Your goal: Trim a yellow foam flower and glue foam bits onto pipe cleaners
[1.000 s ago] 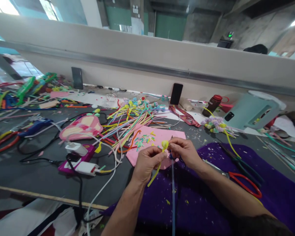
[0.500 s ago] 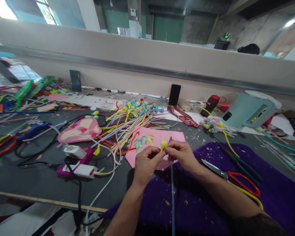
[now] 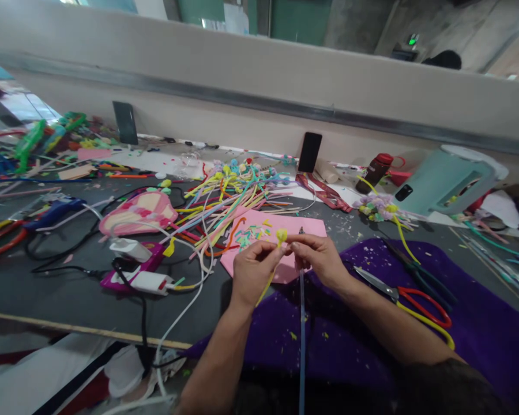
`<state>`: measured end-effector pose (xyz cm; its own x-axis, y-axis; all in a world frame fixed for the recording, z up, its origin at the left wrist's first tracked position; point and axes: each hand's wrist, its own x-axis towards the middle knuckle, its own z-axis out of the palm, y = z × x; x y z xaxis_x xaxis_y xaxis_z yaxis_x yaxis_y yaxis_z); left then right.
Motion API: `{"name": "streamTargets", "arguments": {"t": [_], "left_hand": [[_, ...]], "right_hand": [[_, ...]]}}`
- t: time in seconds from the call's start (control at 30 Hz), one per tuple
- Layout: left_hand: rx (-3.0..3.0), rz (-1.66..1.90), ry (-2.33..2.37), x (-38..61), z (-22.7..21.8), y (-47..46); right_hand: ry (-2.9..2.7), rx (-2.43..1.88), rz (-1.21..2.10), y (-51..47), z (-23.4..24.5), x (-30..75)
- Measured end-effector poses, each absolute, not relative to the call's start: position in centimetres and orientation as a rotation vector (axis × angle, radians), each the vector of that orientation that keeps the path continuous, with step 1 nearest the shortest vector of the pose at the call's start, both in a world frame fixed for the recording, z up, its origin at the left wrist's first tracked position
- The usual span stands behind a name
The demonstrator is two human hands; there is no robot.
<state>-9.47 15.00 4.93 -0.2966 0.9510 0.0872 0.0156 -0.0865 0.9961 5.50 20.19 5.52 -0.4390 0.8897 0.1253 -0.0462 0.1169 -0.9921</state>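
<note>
My left hand (image 3: 251,270) and my right hand (image 3: 318,257) meet above the near edge of a pink felt sheet (image 3: 268,236). Both pinch a yellow pipe cleaner (image 3: 281,236) whose top is rolled into a small ball; its tail hangs down under my left hand. A pale blue pipe cleaner (image 3: 301,323) drops straight down from under my right hand, over the purple cloth (image 3: 480,328). The fingers of both hands are closed in a pinch.
Red-handled scissors (image 3: 415,297) and dark pliers (image 3: 419,275) lie on the purple cloth at the right. A heap of coloured pipe cleaners (image 3: 229,202) spreads behind the pink sheet. Chargers and cables (image 3: 138,271) sit at the left, a teal kettle (image 3: 450,187) and a phone (image 3: 309,152) at the back.
The hands stay together on the yellow pipe cleaner and have shifted slightly up and away. The camera has tilted down a little.
</note>
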Motion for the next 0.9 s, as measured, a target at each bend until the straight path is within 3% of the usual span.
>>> {"name": "streamTargets", "arguments": {"t": [0.17,0.6,0.7,0.9], "left_hand": [[0.677,1.617,1.159,-10.2,5.2,15.6],[0.607,1.451,1.031,-10.2,5.2,15.7],[0.568,1.434,1.039,-10.4,5.3,15.8],[0.540,1.463,0.971,-10.5,5.1,15.9]], "right_hand": [[-1.647,-0.882,1.561,19.6,5.2,5.4],[-1.976,-0.801,1.531,19.0,4.8,4.5],[-2.028,-0.911,1.290,20.3,5.5,6.5],[-2.514,-1.210,0.411,22.0,5.1,12.3]]}}
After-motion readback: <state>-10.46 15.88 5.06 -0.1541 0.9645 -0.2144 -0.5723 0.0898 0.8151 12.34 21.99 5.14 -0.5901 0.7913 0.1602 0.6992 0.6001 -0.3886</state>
